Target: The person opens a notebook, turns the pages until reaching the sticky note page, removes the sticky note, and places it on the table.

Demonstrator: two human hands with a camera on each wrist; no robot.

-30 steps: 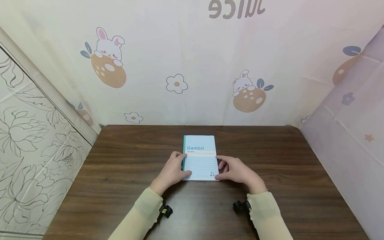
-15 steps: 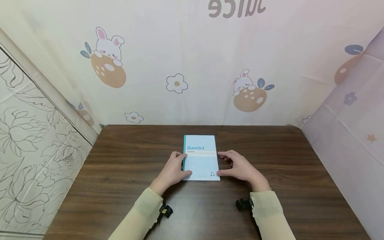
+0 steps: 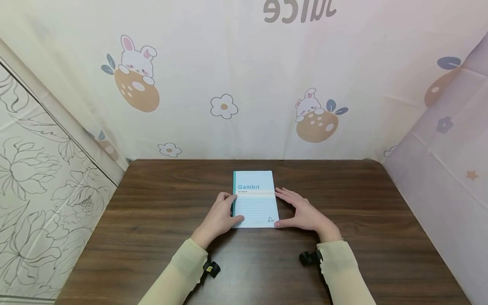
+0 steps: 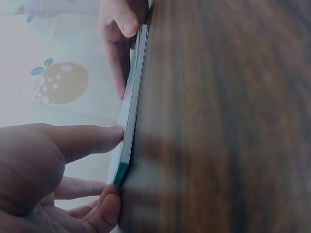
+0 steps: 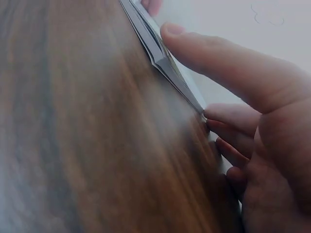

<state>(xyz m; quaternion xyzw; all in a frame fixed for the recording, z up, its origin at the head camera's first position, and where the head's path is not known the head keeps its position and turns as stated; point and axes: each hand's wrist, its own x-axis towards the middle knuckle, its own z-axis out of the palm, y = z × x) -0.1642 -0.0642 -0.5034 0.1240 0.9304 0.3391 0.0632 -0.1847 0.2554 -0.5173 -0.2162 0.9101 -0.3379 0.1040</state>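
Observation:
A thin notebook marked "Gambit" lies closed on the wooden table, its green spine toward my left hand. That hand holds the spine side, with the thumb on the cover and curled fingertips against the spine in the left wrist view. My right hand is at the opposite edge, fingers fairly straight and spread. Its thumb touches the lower right corner, and its fingertips meet the right edge higher up. In the right wrist view, the page edges are slightly parted beside the right thumb.
The brown table reaches back to a curtain printed with rabbits and flowers. A floral panel stands at the left, and pale fabric hangs at the right. Both wrists wear small black cameras.
My right hand let go of the notebook's right edge and drew slightly away, then came back with its fingers straighter and more spread. The left hand has stayed in place.

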